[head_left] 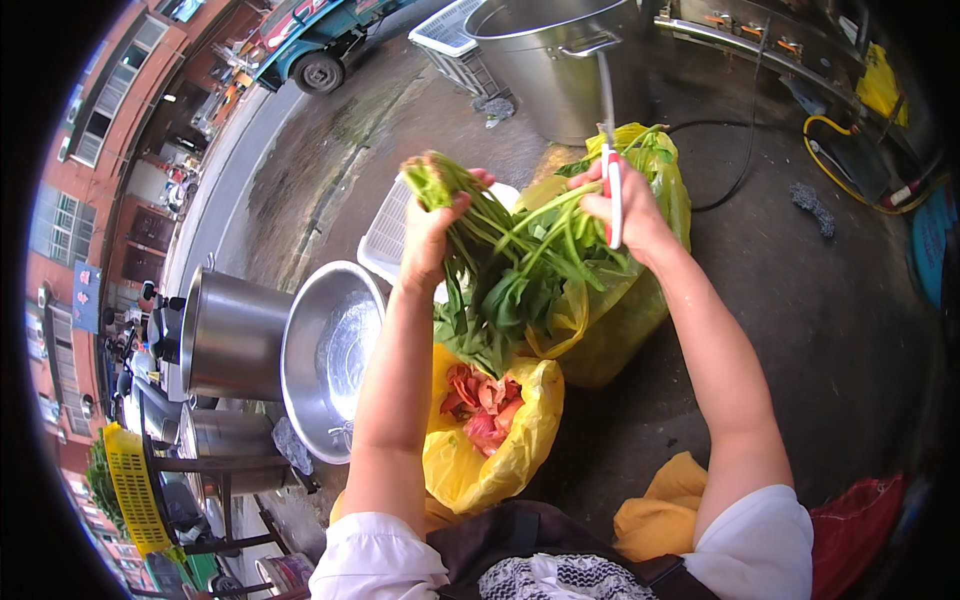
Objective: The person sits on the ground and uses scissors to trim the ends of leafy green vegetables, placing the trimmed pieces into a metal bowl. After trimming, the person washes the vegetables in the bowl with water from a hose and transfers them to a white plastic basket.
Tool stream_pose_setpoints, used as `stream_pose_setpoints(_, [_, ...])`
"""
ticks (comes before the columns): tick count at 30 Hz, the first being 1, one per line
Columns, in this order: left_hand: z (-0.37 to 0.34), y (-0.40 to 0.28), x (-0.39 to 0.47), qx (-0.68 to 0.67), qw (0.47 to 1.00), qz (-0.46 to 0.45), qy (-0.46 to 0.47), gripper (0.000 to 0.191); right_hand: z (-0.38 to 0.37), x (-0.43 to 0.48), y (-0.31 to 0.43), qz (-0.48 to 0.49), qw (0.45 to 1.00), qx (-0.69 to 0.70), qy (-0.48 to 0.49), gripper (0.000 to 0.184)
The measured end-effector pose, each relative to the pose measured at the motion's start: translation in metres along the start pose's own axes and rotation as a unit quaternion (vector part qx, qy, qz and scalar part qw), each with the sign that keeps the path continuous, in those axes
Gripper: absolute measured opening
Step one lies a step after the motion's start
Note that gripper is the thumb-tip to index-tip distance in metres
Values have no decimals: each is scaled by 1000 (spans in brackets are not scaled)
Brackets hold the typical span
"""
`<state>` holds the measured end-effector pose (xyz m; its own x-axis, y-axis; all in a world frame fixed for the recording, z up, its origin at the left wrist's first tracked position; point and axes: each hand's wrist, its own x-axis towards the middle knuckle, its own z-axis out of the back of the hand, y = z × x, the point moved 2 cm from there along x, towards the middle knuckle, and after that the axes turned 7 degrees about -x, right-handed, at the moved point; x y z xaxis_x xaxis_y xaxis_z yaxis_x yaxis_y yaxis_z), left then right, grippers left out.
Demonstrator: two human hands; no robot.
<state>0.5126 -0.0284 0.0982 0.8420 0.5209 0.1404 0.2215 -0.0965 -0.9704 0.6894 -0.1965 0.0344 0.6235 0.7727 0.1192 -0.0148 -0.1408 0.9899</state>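
My left hand [435, 229] grips a bunch of leafy green vegetables [517, 277] near its cut stem ends, the leaves hanging down to the right. In my right hand [630, 206] is a knife with a red and white handle [613, 199], its blade pointing away from me. The fingers of that hand also touch some green stems. Behind it stands a yellow plastic bag [667, 169] with more greens. Below the bunch, an open yellow bag [544, 405] holds reddish peels [484, 409].
Left of my forearm are a steel basin [300, 352] and a large steel pot [232, 334]. A white plastic basket [382, 232] lies beyond my left hand. Ahead stands a tall steel stockpot [555, 82]. A black hose [739, 180] runs over the wet floor on the right.
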Motion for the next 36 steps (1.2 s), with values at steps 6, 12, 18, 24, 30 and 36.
stream_pose_setpoints(6, [38,-95,-23,110,963,-218,-111,33,47,17,-80,-110,952,-226,-175,31])
stream_pose_setpoints(12, [26,-162,-108,410,905,-59,-96,34,49,3,-25,149,830,-512,-162,38])
stream_pose_setpoints(18, [38,-71,-172,499,839,92,-198,47,-58,-86,36,-43,918,-276,281,47])
stream_pose_setpoints(24, [48,-56,-200,496,837,95,-212,44,-109,-142,29,-85,850,-282,437,86])
stream_pose_setpoints(30, [55,-54,-211,480,843,72,-232,45,-128,-153,45,-2,868,-322,378,75])
stream_pose_setpoints(36, [40,-54,-223,486,845,96,-203,47,-143,-157,52,52,865,-354,352,75])
